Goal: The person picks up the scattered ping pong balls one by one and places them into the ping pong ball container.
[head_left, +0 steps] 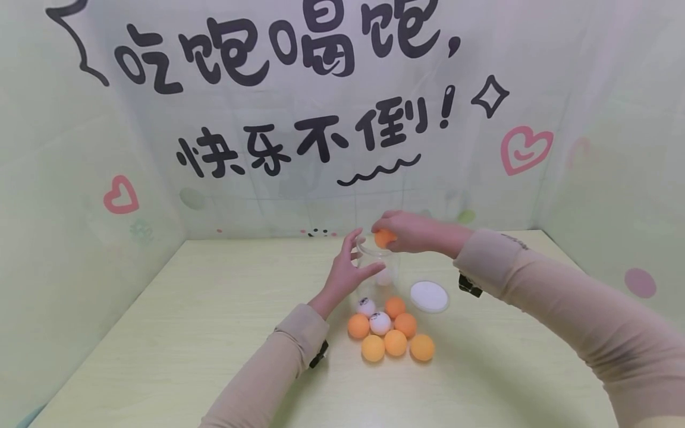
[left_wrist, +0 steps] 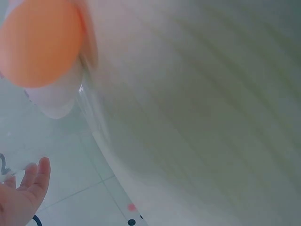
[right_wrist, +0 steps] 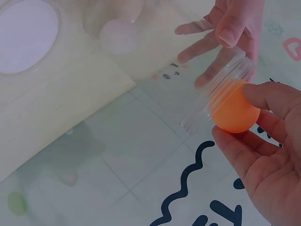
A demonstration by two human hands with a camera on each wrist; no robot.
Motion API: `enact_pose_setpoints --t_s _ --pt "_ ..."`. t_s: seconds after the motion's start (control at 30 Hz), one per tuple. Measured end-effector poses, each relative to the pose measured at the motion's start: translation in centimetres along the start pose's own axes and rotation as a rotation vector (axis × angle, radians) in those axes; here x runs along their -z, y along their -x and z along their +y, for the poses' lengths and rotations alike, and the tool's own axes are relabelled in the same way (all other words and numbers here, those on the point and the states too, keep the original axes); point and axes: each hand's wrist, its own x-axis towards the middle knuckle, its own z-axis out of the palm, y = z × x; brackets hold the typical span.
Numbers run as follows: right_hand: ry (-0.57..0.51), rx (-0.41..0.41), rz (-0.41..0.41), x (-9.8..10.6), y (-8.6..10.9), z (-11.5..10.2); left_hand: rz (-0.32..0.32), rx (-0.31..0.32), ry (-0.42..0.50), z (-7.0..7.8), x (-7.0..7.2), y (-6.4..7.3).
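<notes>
A clear jar (head_left: pixel 369 285) stands on the table, with a whitish ball (head_left: pixel 384 276) showing through its wall. My left hand (head_left: pixel 348 272) holds the jar near its top, thumb across the front and fingers spread round the far side. Above the rim, my right hand (head_left: pixel 411 232) pinches an orange ping-pong ball (right_wrist: pixel 235 110) between thumb and fingers. The right wrist view has this ball at the jar's mouth. In front of the jar sit several orange ping-pong balls (head_left: pixel 396 343) and two white ones with dark print, one a white ball (head_left: pixel 380 323) amid the orange.
A round white lid (head_left: pixel 429 296) lies on the pale wooden table (head_left: pixel 214 345), right of the jar. Behind the table hangs a printed cloth backdrop (head_left: pixel 257 208), and similar cloth walls stand at both sides.
</notes>
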Motion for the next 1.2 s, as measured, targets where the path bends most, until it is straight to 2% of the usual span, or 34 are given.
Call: enact_pose_setpoints --t_s 0.27,0.8,1.2 --pt "-0.017 -0.033 -0.05 0.08 -0.18 -0.48 -0.009 0.002 0.016 0.07 0.12 0.11" --pt "-0.014 -0.039 -0.063 -0.27 -0.18 -0.71 -0.012 -0.015 0.009 0.01 0.31 0.48" --pt "-0.006 -0.009 -0.005 -0.47 0.29 -0.73 -0.014 -0.011 0.002 0.02 0.37 0.64"
